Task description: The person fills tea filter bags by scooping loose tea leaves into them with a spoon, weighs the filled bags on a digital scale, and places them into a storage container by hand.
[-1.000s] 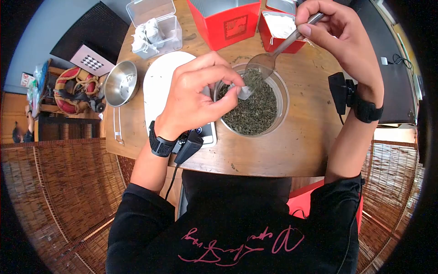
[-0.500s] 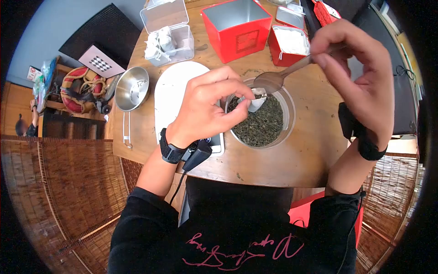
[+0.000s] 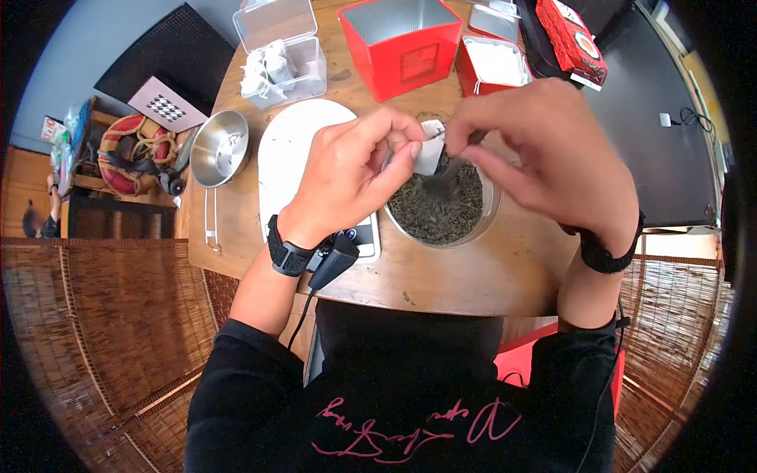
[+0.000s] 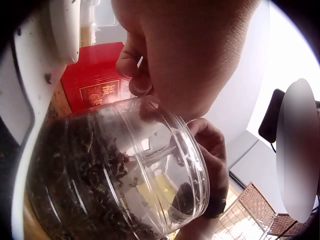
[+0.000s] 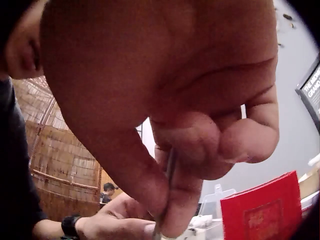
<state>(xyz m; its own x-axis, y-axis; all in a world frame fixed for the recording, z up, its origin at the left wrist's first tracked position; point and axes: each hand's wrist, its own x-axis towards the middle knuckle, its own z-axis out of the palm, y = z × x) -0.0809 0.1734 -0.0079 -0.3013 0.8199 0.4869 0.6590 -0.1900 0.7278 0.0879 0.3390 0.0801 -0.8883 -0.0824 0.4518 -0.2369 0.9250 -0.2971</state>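
Note:
My left hand [image 3: 343,173] pinches a small white tea bag [image 3: 428,155] between thumb and forefinger, above the far left of a clear round jar [image 4: 165,145]. Dark dried tea leaves [image 3: 438,209] fill the lower part of the jar. My right hand [image 3: 556,154] is over the jar's right side, close to the bag, and grips a metal spoon by its handle [image 5: 171,167]. The spoon's bowl points down at the leaves and is blurred in the head view. In the left wrist view, the right hand [image 4: 210,142] shows behind the jar's rim.
A white scale [image 3: 288,154] lies under my left hand, with a steel pan [image 3: 219,150] to its left. Behind stand a clear box of filled bags [image 3: 307,83], a tall red tin [image 3: 402,59] and a smaller red box of white bags [image 3: 497,63]. A red packet [image 3: 572,39] lies back right.
The spoon was over the jar with leaves on it, then at the bag's mouth. My right hand has since come left and down, lowering the spoon toward the leaves. The left hand keeps its pinch.

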